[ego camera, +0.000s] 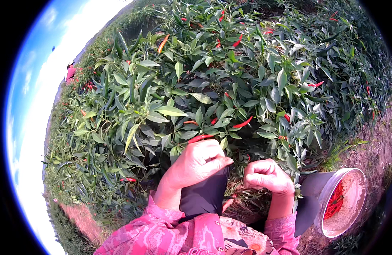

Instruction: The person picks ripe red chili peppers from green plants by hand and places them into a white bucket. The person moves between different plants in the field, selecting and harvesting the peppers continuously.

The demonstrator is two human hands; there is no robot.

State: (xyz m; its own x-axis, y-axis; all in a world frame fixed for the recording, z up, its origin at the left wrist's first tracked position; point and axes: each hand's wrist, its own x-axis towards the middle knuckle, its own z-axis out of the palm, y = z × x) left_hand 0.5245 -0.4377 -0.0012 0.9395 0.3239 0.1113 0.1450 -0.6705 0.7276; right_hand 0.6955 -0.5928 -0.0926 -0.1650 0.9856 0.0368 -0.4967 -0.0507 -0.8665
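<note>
My left hand [202, 162] is in front of the chili pepper plants [170, 111], its fingers curled and the thumb pointing right. A red chili pepper [200, 138] shows right at its knuckles; whether the hand holds it or it lies behind, I cannot tell. To the right, my right hand [267, 175] is curled at the lower leaves, with its palm and anything inside hidden. Another ripe chili [243, 122] hangs above the space between both hands. Several more red and green peppers show among the leaves.
A whitish bucket [352, 220] leans at the right, with red chilies [334, 202] inside. My dark-trousered knee [204, 194] is below the left hand. Bare soil [377, 143] lies along the right. Far left, a person in pink [70, 73] is among the plants.
</note>
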